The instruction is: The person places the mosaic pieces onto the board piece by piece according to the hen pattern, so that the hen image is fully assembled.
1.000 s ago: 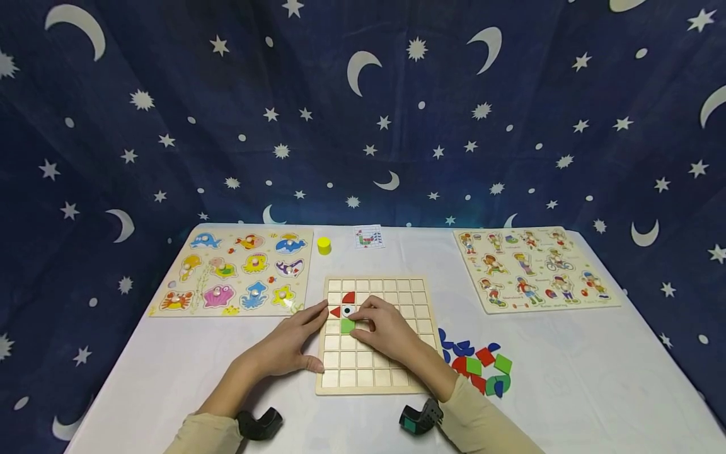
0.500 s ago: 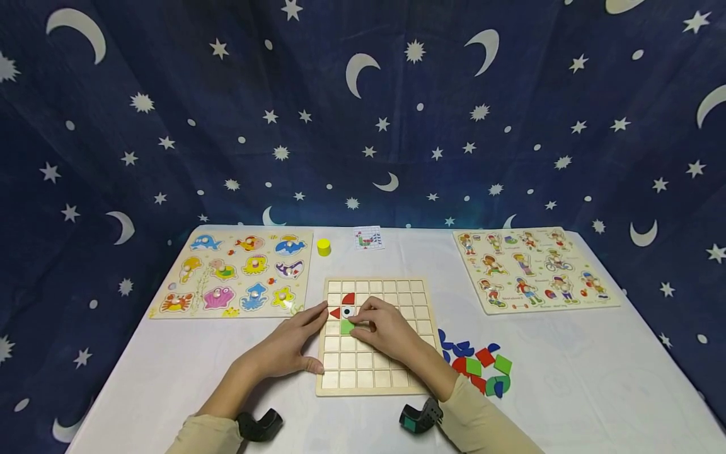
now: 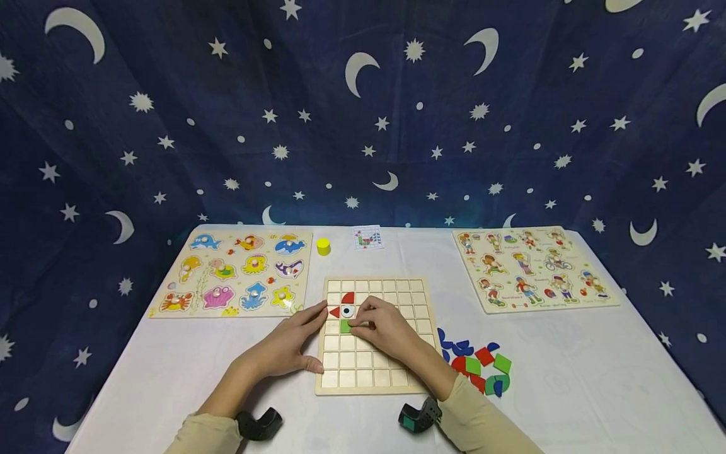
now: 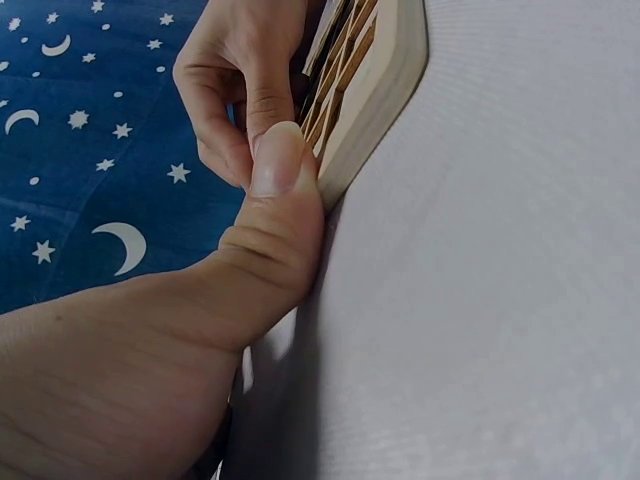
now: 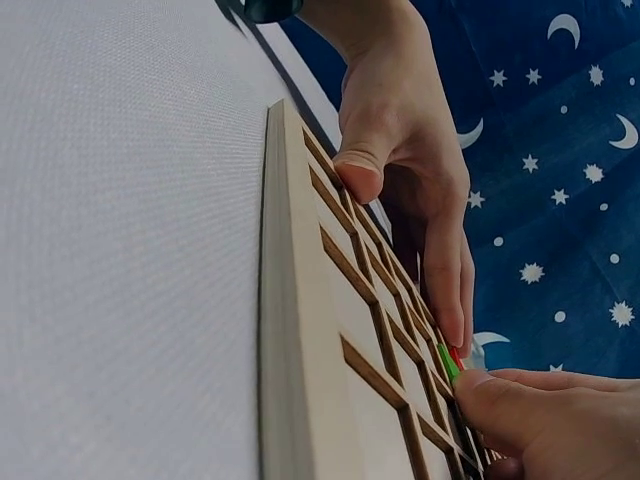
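Note:
A wooden grid board [image 3: 363,389] lies mid-table. In its upper left cells sit a red quarter-circle tile [image 3: 348,297], a red triangle tile [image 3: 335,312] and a white tile with a black eye dot [image 3: 347,311]. Just below the eye tile, my right hand [image 3: 386,325] pinches a green square tile [image 3: 345,326] between thumb and index finger, at its cell; the fingertips cover its right side. My left hand [image 3: 289,343] rests along the board's left edge, fingers extended near the top and thumb [image 4: 275,185] against the frame lower down.
Loose blue, red and green tiles [image 3: 484,356] lie right of the board. A sea-animal peg puzzle [image 3: 238,301] lies back left, a sports-figure puzzle [image 3: 535,302] back right. Behind the board are a yellow cylinder [image 3: 323,246] and a small pattern card [image 3: 368,237].
The right index fingertip has slid slightly down from the eye tile toward the green square tile, leaving more of the eye tile visible. The left hand has stayed in place.

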A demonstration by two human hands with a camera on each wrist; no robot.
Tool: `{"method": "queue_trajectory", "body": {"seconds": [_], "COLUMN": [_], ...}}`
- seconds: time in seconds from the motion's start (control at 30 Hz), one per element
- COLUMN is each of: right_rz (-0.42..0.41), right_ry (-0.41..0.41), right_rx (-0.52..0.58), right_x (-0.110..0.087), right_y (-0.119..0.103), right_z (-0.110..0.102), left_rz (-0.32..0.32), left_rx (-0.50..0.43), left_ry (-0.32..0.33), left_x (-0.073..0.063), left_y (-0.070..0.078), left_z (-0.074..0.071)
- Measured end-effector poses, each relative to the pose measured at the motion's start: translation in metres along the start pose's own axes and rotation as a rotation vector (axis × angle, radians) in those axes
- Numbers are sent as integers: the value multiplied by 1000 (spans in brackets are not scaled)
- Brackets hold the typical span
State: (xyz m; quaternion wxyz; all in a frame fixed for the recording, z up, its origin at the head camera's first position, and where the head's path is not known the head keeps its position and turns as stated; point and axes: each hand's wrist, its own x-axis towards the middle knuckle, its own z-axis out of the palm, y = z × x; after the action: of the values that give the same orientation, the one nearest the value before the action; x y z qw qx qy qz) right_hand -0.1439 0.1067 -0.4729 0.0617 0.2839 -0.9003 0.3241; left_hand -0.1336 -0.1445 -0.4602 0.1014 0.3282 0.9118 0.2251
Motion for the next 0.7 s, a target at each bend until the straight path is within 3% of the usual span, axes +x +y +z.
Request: {"method": "queue_trajectory", "body": {"seconds": [0.3,0.53,0.7], "right_rz": [25,104,111], "right_ry": [-61,-109,-248], "right_rx": [-20,20,82], "right_x": [5,1,-26], "right_y": [-10,-15,0], "right_z": [-11,-59,-94], "left_rz": [-1,13,-2], "left_rx": [9,10,-6], "left_ry": [-4,-2,-13], "left_x": [-2,4,2], "left_y": [0,-1,1], "left_z": [-5,-4,-1]}}
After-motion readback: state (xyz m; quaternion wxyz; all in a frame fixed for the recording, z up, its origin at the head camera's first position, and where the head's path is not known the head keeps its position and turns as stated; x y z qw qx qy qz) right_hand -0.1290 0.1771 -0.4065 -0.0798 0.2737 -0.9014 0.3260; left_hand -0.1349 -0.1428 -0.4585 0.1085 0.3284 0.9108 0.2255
